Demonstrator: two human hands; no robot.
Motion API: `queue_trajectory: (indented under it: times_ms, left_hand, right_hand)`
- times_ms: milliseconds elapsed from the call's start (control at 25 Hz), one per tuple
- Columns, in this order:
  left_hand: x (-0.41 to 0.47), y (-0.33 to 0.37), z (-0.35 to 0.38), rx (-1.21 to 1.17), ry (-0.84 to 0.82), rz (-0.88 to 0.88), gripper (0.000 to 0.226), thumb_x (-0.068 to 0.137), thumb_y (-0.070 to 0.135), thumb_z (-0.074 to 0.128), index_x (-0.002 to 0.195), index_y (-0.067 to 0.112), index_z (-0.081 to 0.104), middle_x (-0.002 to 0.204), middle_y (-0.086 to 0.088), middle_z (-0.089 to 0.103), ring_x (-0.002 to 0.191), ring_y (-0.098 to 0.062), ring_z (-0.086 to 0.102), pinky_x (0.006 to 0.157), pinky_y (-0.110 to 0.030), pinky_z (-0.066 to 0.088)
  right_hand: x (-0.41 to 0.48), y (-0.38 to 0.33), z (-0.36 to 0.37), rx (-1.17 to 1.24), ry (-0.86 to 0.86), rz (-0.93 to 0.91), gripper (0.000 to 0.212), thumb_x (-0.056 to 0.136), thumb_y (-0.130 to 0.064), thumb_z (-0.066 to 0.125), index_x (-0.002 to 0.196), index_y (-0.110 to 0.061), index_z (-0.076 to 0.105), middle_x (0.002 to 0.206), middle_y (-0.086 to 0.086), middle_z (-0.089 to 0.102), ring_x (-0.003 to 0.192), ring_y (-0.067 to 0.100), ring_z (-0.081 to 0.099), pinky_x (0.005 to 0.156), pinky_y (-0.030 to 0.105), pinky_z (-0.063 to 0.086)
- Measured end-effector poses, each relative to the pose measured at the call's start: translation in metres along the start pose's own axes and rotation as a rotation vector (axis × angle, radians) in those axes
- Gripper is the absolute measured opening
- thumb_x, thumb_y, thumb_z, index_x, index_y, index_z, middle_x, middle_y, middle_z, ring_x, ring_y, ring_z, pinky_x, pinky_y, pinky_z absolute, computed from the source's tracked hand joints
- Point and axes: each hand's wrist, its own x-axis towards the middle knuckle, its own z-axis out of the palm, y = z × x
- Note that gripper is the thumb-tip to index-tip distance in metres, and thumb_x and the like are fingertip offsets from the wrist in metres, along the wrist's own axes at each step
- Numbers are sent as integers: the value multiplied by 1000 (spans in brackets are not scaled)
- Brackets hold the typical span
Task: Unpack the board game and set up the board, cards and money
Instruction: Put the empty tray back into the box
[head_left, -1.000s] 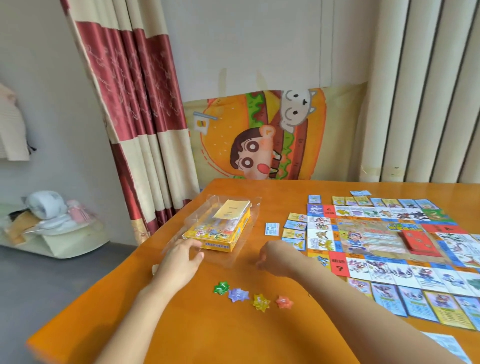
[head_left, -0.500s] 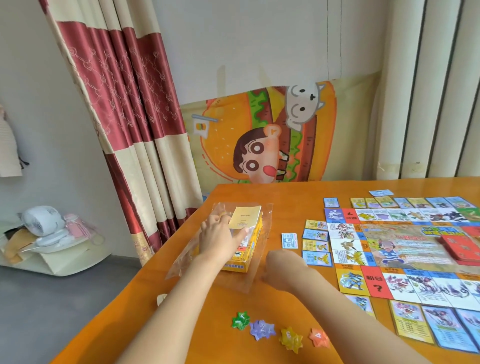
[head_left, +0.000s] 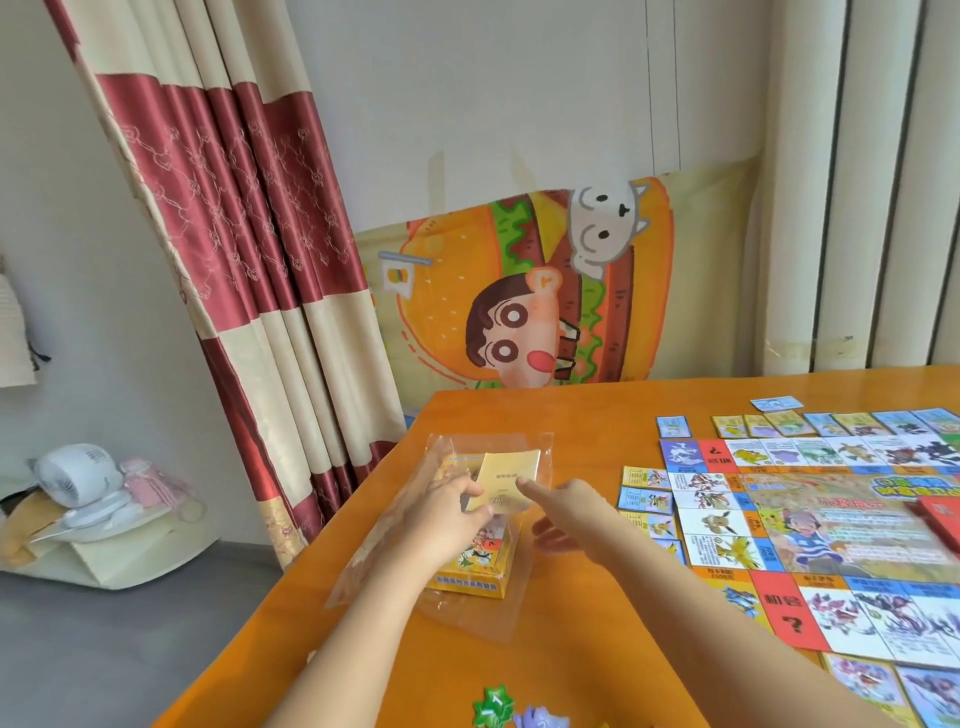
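Yellow cardboard game box (head_left: 475, 566) lies in a clear plastic bag (head_left: 467, 618) on the left part of the orange wooden worktop (head_left: 571, 649). Left hand (head_left: 447, 514) pinches the near edge of the pale yellow paper leaflet (head_left: 506, 470) atop the box. Right hand (head_left: 571, 514) is released, straight forefinger touching the leaflet's right corner. Colourful printed game board (head_left: 831, 519) lies unfolded to the right

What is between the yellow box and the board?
Head view: the right hand is over that gap, and a column of small cards lies beside the board.
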Motion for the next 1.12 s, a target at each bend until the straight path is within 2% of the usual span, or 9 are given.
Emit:
queue_trajectory:
  times_ms: [120, 280, 440, 640, 760, 840, 920, 1000, 1120]
  left_hand:
    - [-5, -6, -2, -99, -12, 14, 31, 87, 43, 60, 116, 34, 57, 136, 9, 46, 121, -13, 49, 87, -26, 40]
    - [-7, -12, -7, -368, -33, 26, 20, 85, 28, 68, 103, 33, 61, 112, 8, 66, 93, -3, 63, 83, -25, 49]
    - [-5, -10, -20, -417, 321, -45, 26, 83, 28, 70, 107, 20, 63, 112, 4, 65, 100, -14, 62, 75, -18, 41]
    - [-9, 4, -37, -885, -224, -320, 78, 64, 58, 73, 126, 13, 56, 125, -11, 61, 110, -28, 61, 88, -39, 52]
    - [-17, 14, -41, -1174, -325, -238, 60, 64, 40, 75, 115, 10, 64, 106, -17, 70, 102, -33, 66, 95, -47, 50]
    - [-18, 20, -43, -1173, -301, -179, 59, 62, 29, 79, 116, 9, 65, 104, -14, 71, 102, -30, 66, 95, -48, 50]
    - [-18, 21, -45, -1087, -291, -139, 57, 65, 19, 80, 118, 9, 64, 103, -11, 72, 100, -26, 68, 89, -44, 54]
    - [-21, 19, -51, -944, -370, -57, 47, 74, 13, 76, 119, 11, 62, 105, -10, 72, 100, -25, 68, 82, -39, 55]
    - [-24, 15, -64, -776, -597, 111, 51, 73, 8, 77, 120, 14, 60, 116, -12, 67, 108, -28, 64, 88, -39, 51]
  right_hand:
    - [14, 0, 10, 150, -1, 58, 45, 86, -42, 67, 102, -2, 55, 93, 17, 67, 64, 24, 63, 49, 27, 54]
    - [20, -1, 9, 268, 23, 95, 27, 84, -22, 71, 89, 0, 58, 62, 10, 51, 46, 18, 43, 44, 23, 39]
    - [10, -6, -2, 495, -42, 99, 22, 84, -10, 67, 98, 4, 59, 70, 11, 59, 52, 20, 54, 46, 22, 42]
    - [-22, -23, -18, 532, -138, -22, 33, 82, -8, 72, 110, 6, 61, 81, 12, 69, 52, 14, 64, 41, 19, 44]
    - [-41, -31, -16, 69, -1, -60, 48, 74, -39, 80, 98, -4, 58, 72, 5, 60, 50, 13, 50, 42, 19, 39]
    - [-48, -35, -16, -122, 86, -72, 74, 69, -58, 76, 110, -5, 46, 81, 5, 58, 54, 14, 50, 43, 22, 38]
    - [-52, -40, -21, -162, 86, -124, 98, 67, -64, 72, 133, -3, 33, 107, 12, 61, 72, 18, 59, 53, 26, 46]
    - [-54, -48, -40, -166, 115, -259, 112, 66, -62, 74, 148, -12, 17, 143, 13, 40, 119, 25, 51, 87, 35, 49]
    - [-66, -68, -77, -433, 17, -419, 112, 63, -58, 78, 151, -23, 17, 150, 4, 33, 137, 24, 35, 108, 38, 34]
